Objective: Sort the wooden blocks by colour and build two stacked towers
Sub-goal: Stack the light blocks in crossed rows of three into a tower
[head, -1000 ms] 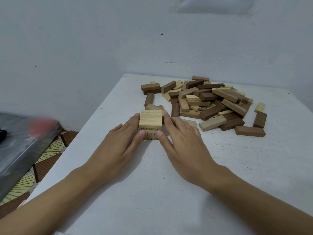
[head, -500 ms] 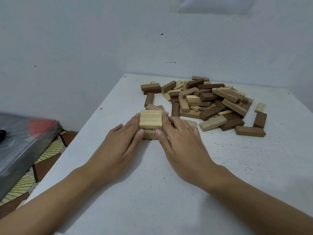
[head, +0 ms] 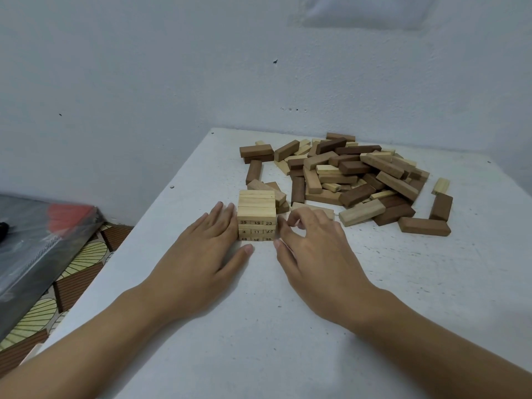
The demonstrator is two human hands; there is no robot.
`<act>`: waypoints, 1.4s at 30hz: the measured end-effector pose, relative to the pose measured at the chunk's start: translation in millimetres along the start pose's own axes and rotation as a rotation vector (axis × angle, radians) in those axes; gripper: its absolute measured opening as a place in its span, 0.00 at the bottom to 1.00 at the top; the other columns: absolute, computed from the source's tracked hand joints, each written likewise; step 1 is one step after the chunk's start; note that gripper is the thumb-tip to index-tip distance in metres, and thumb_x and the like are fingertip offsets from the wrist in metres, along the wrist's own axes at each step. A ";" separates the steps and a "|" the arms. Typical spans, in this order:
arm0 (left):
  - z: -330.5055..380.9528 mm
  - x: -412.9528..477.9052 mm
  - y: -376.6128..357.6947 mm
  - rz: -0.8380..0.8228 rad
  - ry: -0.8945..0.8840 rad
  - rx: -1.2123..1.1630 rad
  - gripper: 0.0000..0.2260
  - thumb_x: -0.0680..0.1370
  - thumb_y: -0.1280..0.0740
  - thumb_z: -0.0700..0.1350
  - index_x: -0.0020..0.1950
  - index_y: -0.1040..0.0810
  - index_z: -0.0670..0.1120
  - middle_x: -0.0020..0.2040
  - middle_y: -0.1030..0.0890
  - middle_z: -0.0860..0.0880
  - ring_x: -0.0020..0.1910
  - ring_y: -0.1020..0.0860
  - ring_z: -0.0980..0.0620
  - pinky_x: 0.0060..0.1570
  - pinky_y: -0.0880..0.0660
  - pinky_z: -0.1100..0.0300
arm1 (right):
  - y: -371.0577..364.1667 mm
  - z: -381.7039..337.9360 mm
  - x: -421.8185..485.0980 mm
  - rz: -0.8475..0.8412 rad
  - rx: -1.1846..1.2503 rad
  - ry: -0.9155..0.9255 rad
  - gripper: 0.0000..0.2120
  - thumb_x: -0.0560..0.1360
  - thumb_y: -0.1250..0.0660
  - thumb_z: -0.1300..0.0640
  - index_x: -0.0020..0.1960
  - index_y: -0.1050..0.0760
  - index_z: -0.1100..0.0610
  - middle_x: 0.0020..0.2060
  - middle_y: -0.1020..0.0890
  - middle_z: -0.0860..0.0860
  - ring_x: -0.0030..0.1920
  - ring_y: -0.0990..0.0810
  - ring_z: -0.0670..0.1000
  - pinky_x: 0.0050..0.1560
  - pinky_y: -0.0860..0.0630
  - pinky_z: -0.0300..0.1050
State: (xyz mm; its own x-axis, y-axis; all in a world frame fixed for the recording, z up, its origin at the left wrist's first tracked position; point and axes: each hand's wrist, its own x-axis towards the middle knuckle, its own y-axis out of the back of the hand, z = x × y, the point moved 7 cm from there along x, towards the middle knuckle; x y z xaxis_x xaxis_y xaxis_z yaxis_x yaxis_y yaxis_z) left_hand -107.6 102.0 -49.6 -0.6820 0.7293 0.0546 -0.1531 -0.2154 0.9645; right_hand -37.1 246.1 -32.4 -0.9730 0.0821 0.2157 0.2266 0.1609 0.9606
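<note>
The light tower (head: 256, 216) stands on the white desk (head: 288, 341); it is a few layers of pale blocks, and some ends show numbers. The left hand (head: 201, 254) lies flat against the left side of the light tower; its grip is apart, with straight fingers. The right hand (head: 313, 249) is just beside the right side of the light tower; its grip is curled together and holds nothing; one fingertip seems to touch the tower's edge. The pile of mixed blocks (head: 359, 180) lies behind the light tower and to its right; no dark tower is built yet. I think the step now is to make the light tower neat and square. To do it well, push softly from both sides at once, low down, so no layer slides; line up the sides before more blocks go on top.
</note>
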 end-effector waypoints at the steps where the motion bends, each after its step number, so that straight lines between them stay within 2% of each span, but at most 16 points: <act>1: -0.1 0.0 0.1 0.000 -0.002 0.011 0.37 0.77 0.64 0.66 0.84 0.54 0.53 0.84 0.54 0.54 0.81 0.63 0.58 0.80 0.58 0.60 | -0.4 -1.0 0.5 -0.003 -0.014 0.002 0.29 0.80 0.59 0.44 0.71 0.28 0.51 0.62 0.30 0.48 0.65 0.34 0.50 0.63 0.34 0.49; 5: -1.1 -0.1 -0.7 0.008 -0.018 0.026 0.36 0.78 0.65 0.65 0.84 0.52 0.52 0.84 0.53 0.54 0.82 0.62 0.57 0.81 0.57 0.58 | -4.1 -3.0 1.5 -0.032 -0.044 0.013 0.27 0.81 0.56 0.45 0.73 0.31 0.51 0.64 0.33 0.50 0.68 0.36 0.52 0.66 0.36 0.51; 12: -2.8 -0.8 -0.5 0.005 -0.031 0.025 0.35 0.79 0.66 0.62 0.84 0.52 0.53 0.84 0.53 0.55 0.82 0.61 0.58 0.81 0.56 0.58 | -3.4 -5.5 1.9 -0.038 -0.052 0.035 0.24 0.81 0.54 0.46 0.68 0.27 0.51 0.63 0.32 0.50 0.66 0.35 0.53 0.63 0.37 0.51; 14: -4.6 -1.7 -0.5 0.004 -0.038 0.036 0.35 0.79 0.67 0.62 0.84 0.52 0.52 0.84 0.52 0.55 0.82 0.60 0.59 0.81 0.55 0.58 | -3.4 -6.5 2.2 -0.021 -0.065 0.046 0.23 0.81 0.53 0.46 0.66 0.26 0.51 0.61 0.31 0.50 0.64 0.34 0.53 0.61 0.36 0.52; 20: -12.7 -6.9 1.0 -0.016 -0.050 0.035 0.33 0.79 0.67 0.62 0.84 0.54 0.53 0.84 0.53 0.56 0.81 0.60 0.62 0.80 0.58 0.62 | 1.2 -15.3 6.6 0.065 -0.093 0.092 0.13 0.82 0.46 0.49 0.51 0.23 0.52 0.46 0.34 0.47 0.51 0.31 0.52 0.48 0.37 0.50; 26: -25.8 -19.1 7.9 -0.030 0.032 0.060 0.37 0.76 0.70 0.63 0.84 0.57 0.52 0.84 0.56 0.55 0.81 0.62 0.60 0.77 0.64 0.66 | -3.6 -35.2 17.1 -0.026 -0.075 0.135 0.16 0.85 0.50 0.49 0.61 0.27 0.52 0.49 0.31 0.49 0.56 0.33 0.53 0.53 0.35 0.52; 30: -38.9 -29.2 14.2 -0.036 0.090 0.067 0.39 0.75 0.70 0.63 0.84 0.58 0.51 0.84 0.56 0.54 0.81 0.63 0.60 0.76 0.65 0.65 | -8.1 -53.2 26.5 -0.069 -0.092 0.154 0.18 0.85 0.53 0.49 0.70 0.34 0.52 0.52 0.31 0.51 0.56 0.35 0.53 0.54 0.37 0.52; 38: -58.3 -39.3 21.2 -0.049 0.164 0.102 0.42 0.73 0.69 0.65 0.84 0.55 0.49 0.84 0.56 0.51 0.82 0.62 0.54 0.80 0.62 0.56 | -12.9 -66.3 38.8 -0.104 -0.090 0.187 0.18 0.85 0.53 0.48 0.70 0.34 0.51 0.51 0.33 0.50 0.55 0.37 0.52 0.53 0.37 0.51; 40: -57.3 -42.4 25.7 -0.036 0.182 0.036 0.43 0.74 0.65 0.67 0.84 0.54 0.47 0.84 0.55 0.50 0.82 0.61 0.56 0.79 0.62 0.61 | -12.9 -61.6 39.5 -0.110 -0.029 0.187 0.19 0.85 0.52 0.47 0.71 0.34 0.51 0.51 0.34 0.48 0.56 0.36 0.51 0.57 0.35 0.51; 42: -58.1 -48.7 33.1 0.032 0.240 -0.160 0.40 0.76 0.54 0.67 0.84 0.48 0.46 0.83 0.49 0.52 0.81 0.55 0.59 0.77 0.59 0.65 | -10.3 -57.4 37.8 -0.096 0.081 0.182 0.22 0.84 0.49 0.48 0.75 0.35 0.53 0.54 0.31 0.48 0.59 0.34 0.50 0.59 0.32 0.49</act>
State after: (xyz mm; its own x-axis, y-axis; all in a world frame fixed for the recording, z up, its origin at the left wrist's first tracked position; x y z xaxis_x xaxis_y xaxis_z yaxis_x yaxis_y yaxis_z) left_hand -121.0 21.7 -35.4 -0.8350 0.5502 0.0030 -0.2267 -0.3491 0.9092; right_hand -78.8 191.1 -24.0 -0.9806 -0.1151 0.1587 0.1278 0.2383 0.9628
